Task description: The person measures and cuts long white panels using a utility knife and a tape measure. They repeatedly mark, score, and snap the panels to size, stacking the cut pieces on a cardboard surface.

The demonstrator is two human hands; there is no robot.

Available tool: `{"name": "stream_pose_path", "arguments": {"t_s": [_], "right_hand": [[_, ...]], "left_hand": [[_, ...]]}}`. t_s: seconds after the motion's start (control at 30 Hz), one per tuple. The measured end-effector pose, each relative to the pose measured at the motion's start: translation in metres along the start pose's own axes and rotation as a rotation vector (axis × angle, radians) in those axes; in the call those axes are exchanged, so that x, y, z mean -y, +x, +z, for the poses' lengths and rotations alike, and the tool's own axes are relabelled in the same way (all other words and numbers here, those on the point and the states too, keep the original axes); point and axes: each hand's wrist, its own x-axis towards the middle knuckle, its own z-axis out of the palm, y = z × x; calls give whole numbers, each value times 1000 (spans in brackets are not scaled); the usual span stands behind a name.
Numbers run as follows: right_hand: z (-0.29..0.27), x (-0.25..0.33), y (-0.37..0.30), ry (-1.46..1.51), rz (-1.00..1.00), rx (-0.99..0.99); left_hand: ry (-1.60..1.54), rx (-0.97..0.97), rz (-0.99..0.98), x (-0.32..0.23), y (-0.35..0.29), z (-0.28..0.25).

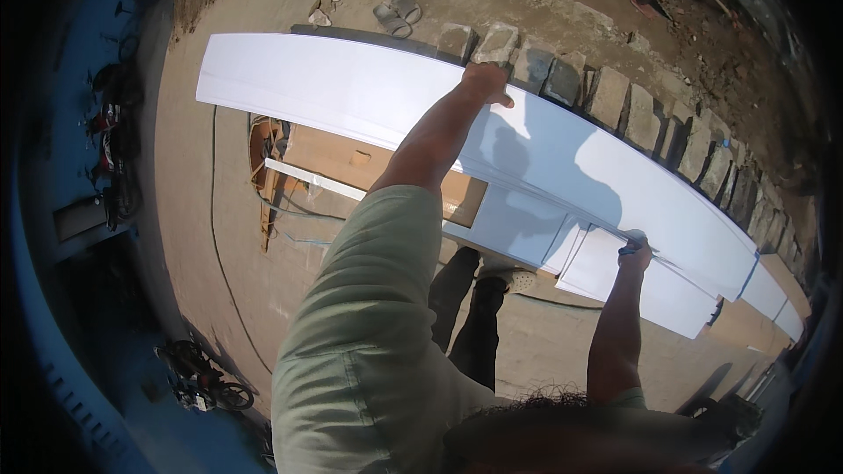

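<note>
A long white panel (325,79) lies crosswise in front of me, its straight edges bent by the lens. My left hand (487,83) is closed over the panel's far edge, with the thumb on its top face. At the near edge, my right hand (635,252) is closed; a small bluish thing seems to show at its fingers, too small to name. Beneath that hand lie shorter white panels (628,285), partly under the long one. Shadows of my head and arms fall across the white surfaces.
Cardboard (334,151) and a white strip (307,177) lie on the near side of the long panel. Stone blocks (610,96) line its far side, with grey sandals (398,13) beyond. A dark cable (213,211) crosses the ground. Motorcycles (198,375) stand at left.
</note>
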Motion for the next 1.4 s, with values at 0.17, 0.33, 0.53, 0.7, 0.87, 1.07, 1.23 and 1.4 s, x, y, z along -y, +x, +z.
{"name": "stream_pose_path", "arguments": {"t_s": [0.17, 0.33, 0.53, 0.7, 0.87, 1.07, 1.23, 1.4], "right_hand": [[-21, 6, -17, 306, 42, 78], [-73, 14, -85, 393, 43, -69], [-175, 52, -181, 441, -120, -210], [-273, 70, -278, 329, -156, -223], [-384, 75, -342, 395, -199, -175], [-566, 111, -371, 751, -218, 208], [-727, 166, -337, 620, -191, -56], [-827, 223, -271, 667, -268, -82]], "left_hand": [[-130, -301, 113, -5, -50, -6], [-22, -155, 105, -41, -123, -25], [-44, -57, 207, -149, -229, -55], [-107, -69, 359, -272, -326, -22], [-128, -51, 521, -456, -371, 25], [-202, -138, 604, -725, -437, 94], [-241, -27, 708, -876, -505, 138], [-276, 56, 523, -904, -517, 155]]}}
